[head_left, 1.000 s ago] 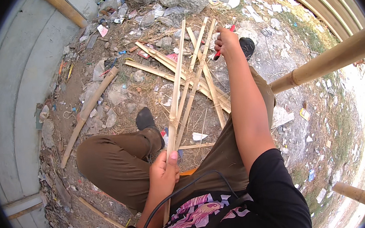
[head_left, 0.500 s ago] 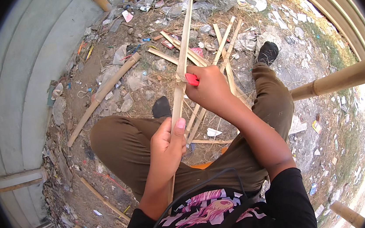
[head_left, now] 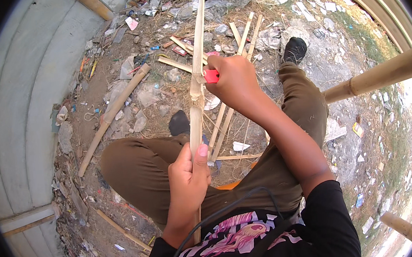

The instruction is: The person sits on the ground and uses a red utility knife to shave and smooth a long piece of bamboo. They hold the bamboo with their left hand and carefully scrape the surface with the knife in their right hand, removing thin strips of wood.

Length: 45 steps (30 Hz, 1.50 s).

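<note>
A long pale bamboo strip (head_left: 195, 124) runs from beside my lap up past the far edge of the view, with a joint partway along. My left hand (head_left: 188, 174) is closed round its near part, thumb on top. In my closed right hand (head_left: 237, 78) is a red-handled knife (head_left: 211, 76). The knife lies against the strip's right side just beyond the joint. Most of its handle is hidden in my fingers, and the blade barely shows.
Several split bamboo strips (head_left: 223, 131) lie crossed on the littered ground between my feet. A bamboo pole (head_left: 113, 112) rests at left, near a grey wall (head_left: 30, 105). Another thick pole (head_left: 377, 76) juts in from the right. A dark cable (head_left: 219, 215) crosses my lap.
My right hand and the knife have moved farther along the strip, past the joint. My left hand, still gripping the strip, has come slightly closer to me. The view has shifted a little.
</note>
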### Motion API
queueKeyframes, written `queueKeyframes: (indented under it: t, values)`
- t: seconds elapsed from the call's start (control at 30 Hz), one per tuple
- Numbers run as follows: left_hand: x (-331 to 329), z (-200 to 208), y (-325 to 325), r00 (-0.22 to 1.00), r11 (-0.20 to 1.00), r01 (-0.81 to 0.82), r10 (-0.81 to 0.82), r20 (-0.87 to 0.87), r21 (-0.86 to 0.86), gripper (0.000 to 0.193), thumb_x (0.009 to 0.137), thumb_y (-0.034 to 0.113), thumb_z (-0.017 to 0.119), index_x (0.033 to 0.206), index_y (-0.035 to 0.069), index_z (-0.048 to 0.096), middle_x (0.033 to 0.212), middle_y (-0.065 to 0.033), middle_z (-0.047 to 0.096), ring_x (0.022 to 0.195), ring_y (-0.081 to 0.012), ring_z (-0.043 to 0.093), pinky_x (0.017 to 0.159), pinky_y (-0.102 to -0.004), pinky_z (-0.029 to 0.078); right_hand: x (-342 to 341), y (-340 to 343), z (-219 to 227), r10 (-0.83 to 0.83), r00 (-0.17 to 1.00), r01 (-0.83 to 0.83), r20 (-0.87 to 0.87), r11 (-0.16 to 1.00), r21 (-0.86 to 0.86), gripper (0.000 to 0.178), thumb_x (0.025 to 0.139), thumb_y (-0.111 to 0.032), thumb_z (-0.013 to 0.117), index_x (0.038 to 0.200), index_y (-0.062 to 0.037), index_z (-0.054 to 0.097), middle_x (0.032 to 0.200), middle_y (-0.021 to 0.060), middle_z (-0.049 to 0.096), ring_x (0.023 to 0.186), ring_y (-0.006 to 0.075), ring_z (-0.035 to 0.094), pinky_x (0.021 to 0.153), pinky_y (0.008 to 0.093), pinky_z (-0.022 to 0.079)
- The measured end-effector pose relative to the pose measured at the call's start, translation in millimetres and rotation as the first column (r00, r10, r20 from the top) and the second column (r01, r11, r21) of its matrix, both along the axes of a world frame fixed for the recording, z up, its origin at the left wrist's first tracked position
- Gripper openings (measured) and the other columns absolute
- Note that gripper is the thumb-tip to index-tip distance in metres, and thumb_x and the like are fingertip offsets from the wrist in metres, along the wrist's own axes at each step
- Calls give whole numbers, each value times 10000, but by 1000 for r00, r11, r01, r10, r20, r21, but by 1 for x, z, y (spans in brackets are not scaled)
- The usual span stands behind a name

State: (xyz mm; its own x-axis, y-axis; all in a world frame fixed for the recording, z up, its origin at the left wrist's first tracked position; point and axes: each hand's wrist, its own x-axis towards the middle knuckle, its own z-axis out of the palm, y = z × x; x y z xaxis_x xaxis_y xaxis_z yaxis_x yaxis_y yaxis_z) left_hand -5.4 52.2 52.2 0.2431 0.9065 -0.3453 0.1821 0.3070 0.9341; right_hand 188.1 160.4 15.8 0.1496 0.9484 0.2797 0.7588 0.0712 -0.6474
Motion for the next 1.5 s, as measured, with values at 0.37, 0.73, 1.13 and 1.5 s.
queueKeyframes:
  t: [0.37,0.73,1.13,1.5]
  values:
    - [8,-20,-16,998,997,67,-67,-7,-46,329,1076,316,546,967,12,608,587,54,464,522,-22,431,479,-240,355,34,42,-22,-251,935,283,-252,954,99,191,824,-185,701,717,-35,652,623,186,622,591,345,640,592,443,492]
    - [11,-16,-18,976,965,91,-38,213,-247,304,1079,307,544,1087,9,606,620,77,409,523,-5,356,466,-218,285,55,45,-34,-272,809,311,-521,950,-14,313,869,-225,707,678,7,615,574,103,558,526,208,511,550,387,419]
    - [1,-10,-8,991,982,-16,40,126,-186,296,1077,311,549,935,51,538,620,78,378,523,-3,327,459,-209,268,63,27,-6,-62,-5,-68,-998,996,-61,319,916,-342,747,853,-107,540,564,-38,465,406,49,312,396,227,205]
    - [8,-12,-14,999,991,31,-32,-1,-130,302,1071,295,565,1013,2,611,635,67,438,559,-15,389,497,-221,330,107,48,-31,-163,633,338,-757,938,81,184,997,-186,647,1023,-25,734,657,-28,570,465,46,364,435,237,273]
